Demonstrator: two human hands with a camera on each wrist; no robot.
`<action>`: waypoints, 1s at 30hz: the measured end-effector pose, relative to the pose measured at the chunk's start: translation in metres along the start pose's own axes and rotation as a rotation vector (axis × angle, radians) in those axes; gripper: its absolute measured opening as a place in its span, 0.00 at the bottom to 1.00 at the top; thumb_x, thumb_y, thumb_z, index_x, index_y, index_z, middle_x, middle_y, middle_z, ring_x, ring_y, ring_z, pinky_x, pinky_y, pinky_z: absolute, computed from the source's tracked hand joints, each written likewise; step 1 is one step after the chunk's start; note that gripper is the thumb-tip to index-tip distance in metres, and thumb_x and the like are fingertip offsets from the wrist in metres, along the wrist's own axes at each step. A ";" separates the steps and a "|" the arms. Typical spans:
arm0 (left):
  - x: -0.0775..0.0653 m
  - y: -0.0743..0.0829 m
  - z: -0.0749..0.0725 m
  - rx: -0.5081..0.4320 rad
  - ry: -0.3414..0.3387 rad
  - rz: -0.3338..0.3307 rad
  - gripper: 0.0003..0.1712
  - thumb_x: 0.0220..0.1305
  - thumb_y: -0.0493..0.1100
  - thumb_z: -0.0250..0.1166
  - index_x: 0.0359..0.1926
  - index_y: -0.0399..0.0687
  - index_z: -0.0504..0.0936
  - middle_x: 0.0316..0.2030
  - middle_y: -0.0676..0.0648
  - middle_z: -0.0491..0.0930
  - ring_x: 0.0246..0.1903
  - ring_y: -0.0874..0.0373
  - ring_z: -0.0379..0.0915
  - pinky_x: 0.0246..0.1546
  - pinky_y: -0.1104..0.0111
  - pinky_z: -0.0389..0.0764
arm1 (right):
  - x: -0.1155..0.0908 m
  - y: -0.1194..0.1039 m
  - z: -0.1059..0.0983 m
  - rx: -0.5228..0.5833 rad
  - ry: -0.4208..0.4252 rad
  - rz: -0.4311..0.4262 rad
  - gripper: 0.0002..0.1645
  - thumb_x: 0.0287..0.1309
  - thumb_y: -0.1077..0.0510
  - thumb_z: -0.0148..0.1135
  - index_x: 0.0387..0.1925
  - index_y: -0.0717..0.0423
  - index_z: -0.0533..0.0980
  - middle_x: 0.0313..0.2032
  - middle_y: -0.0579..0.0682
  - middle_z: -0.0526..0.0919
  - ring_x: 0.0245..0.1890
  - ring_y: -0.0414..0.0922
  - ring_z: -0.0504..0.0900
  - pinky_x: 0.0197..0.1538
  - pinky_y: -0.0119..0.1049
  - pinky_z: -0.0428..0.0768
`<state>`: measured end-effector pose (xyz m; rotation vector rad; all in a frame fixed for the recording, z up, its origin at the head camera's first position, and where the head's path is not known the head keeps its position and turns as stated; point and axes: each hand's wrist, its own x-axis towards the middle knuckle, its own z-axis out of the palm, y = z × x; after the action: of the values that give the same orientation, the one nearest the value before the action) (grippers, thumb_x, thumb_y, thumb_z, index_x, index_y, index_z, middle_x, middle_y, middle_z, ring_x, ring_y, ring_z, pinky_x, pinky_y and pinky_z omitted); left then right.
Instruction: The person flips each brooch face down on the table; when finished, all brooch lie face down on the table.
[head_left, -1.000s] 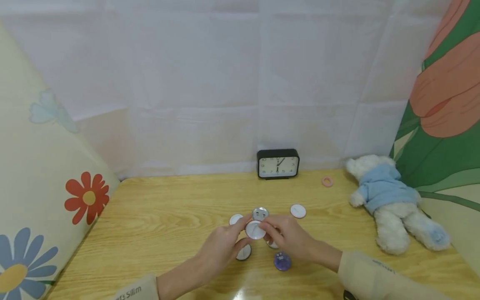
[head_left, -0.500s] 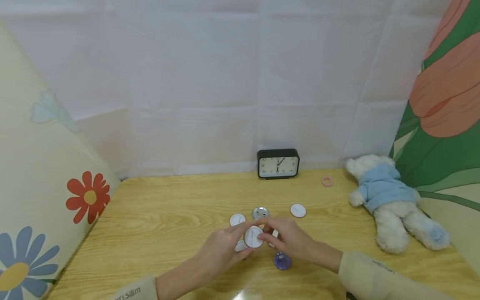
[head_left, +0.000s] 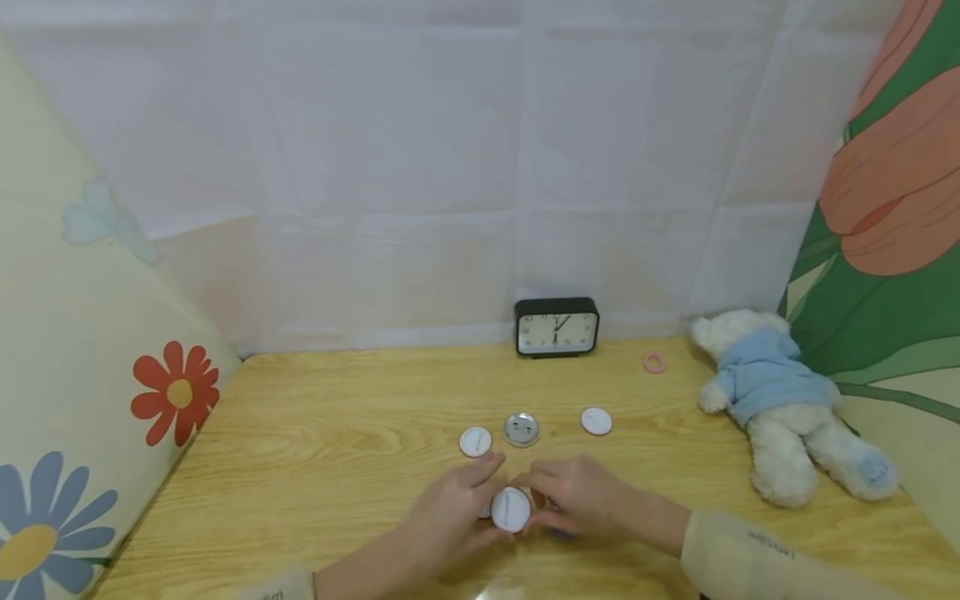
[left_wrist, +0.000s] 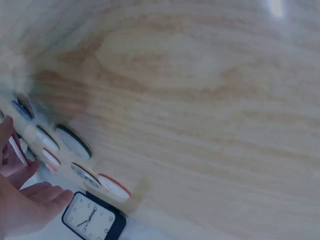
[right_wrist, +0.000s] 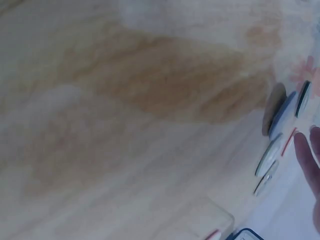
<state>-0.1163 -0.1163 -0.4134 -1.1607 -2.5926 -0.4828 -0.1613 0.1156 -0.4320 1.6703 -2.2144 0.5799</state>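
Between my two hands is a round button badge [head_left: 511, 510], its white back and pin facing up. My left hand [head_left: 442, 512] holds it at the left and lower edge. Thumb and fingers of my right hand [head_left: 581, 498] pinch its right edge. In the left wrist view the badge [left_wrist: 18, 151] shows edge-on among fingers of the left hand [left_wrist: 30, 205]. Fingers of the right hand [right_wrist: 309, 160] appear at the right wrist view's edge. Another badge lies partly hidden behind the held one, and a purple badge [head_left: 561, 533] is mostly covered by the right hand.
Face down on the wooden table lie a white-backed badge [head_left: 476, 442], a silver-backed badge [head_left: 521, 429] and another white-backed badge [head_left: 596, 422]. Behind them are a black clock [head_left: 557, 328], a pink ring [head_left: 654, 362] and a teddy bear [head_left: 780, 400] in blue.
Both hands have come nearer with the badge, lowering it toward the front of the table. The silver-backed badge is now uncovered, while the right hand now covers most of the purple one.
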 end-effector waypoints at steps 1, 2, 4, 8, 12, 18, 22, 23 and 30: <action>-0.001 0.001 0.001 0.016 -0.013 0.004 0.32 0.46 0.54 0.78 0.46 0.35 0.84 0.56 0.32 0.76 0.54 0.42 0.76 0.52 0.56 0.80 | -0.001 -0.002 0.001 -0.009 -0.029 0.006 0.24 0.59 0.44 0.66 0.49 0.55 0.77 0.31 0.39 0.78 0.27 0.27 0.73 0.32 0.12 0.71; -0.003 0.002 0.003 0.034 -0.034 0.005 0.33 0.47 0.55 0.78 0.47 0.35 0.84 0.56 0.33 0.76 0.56 0.42 0.75 0.53 0.54 0.80 | -0.002 -0.003 0.002 -0.016 -0.058 0.015 0.24 0.60 0.43 0.65 0.50 0.55 0.77 0.32 0.38 0.78 0.28 0.26 0.72 0.32 0.13 0.72; -0.006 0.004 0.004 0.055 -0.083 -0.006 0.34 0.49 0.57 0.76 0.47 0.35 0.84 0.57 0.34 0.76 0.57 0.42 0.73 0.54 0.51 0.78 | -0.003 -0.006 0.005 -0.023 -0.107 0.035 0.25 0.61 0.41 0.62 0.50 0.53 0.77 0.34 0.38 0.80 0.30 0.26 0.73 0.34 0.15 0.73; -0.010 0.008 0.008 0.065 -0.171 -0.040 0.35 0.51 0.61 0.72 0.49 0.36 0.83 0.59 0.35 0.74 0.60 0.41 0.70 0.55 0.48 0.76 | -0.008 -0.011 0.012 -0.016 -0.157 0.076 0.26 0.61 0.38 0.61 0.51 0.52 0.78 0.40 0.40 0.82 0.37 0.30 0.78 0.40 0.19 0.77; -0.013 0.009 0.012 0.084 -0.182 -0.034 0.36 0.51 0.60 0.73 0.51 0.36 0.82 0.59 0.36 0.75 0.61 0.42 0.70 0.57 0.49 0.75 | -0.010 -0.012 0.018 -0.016 -0.150 0.071 0.26 0.59 0.37 0.62 0.50 0.50 0.79 0.37 0.38 0.80 0.35 0.29 0.76 0.39 0.17 0.75; -0.016 0.009 0.017 0.095 -0.198 -0.024 0.32 0.52 0.59 0.73 0.49 0.38 0.82 0.59 0.36 0.75 0.61 0.42 0.69 0.58 0.51 0.74 | -0.010 -0.012 0.020 -0.050 -0.151 0.041 0.26 0.57 0.36 0.63 0.48 0.48 0.80 0.31 0.36 0.78 0.30 0.28 0.73 0.33 0.16 0.71; -0.015 0.009 0.016 0.078 -0.233 -0.056 0.34 0.54 0.60 0.71 0.52 0.37 0.81 0.60 0.36 0.74 0.63 0.43 0.67 0.60 0.51 0.73 | -0.010 -0.012 0.019 -0.063 -0.173 0.049 0.28 0.58 0.35 0.62 0.51 0.49 0.80 0.29 0.35 0.76 0.29 0.28 0.72 0.32 0.17 0.70; -0.015 0.009 0.015 0.075 -0.234 -0.058 0.36 0.55 0.61 0.70 0.53 0.37 0.81 0.61 0.36 0.74 0.63 0.43 0.67 0.60 0.51 0.73 | -0.011 -0.012 0.019 -0.063 -0.177 0.051 0.29 0.58 0.35 0.61 0.52 0.49 0.80 0.29 0.35 0.76 0.28 0.28 0.71 0.31 0.16 0.69; -0.003 0.012 0.015 0.019 -0.240 -0.090 0.35 0.58 0.65 0.65 0.52 0.41 0.81 0.62 0.38 0.72 0.64 0.43 0.65 0.61 0.47 0.71 | -0.018 -0.004 0.005 0.053 -0.141 0.165 0.21 0.59 0.38 0.64 0.44 0.49 0.80 0.29 0.36 0.74 0.26 0.25 0.65 0.29 0.12 0.63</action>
<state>-0.1072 -0.1044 -0.4259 -1.1640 -2.8570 -0.3555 -0.1528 0.1270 -0.4438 1.6089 -2.4757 0.5827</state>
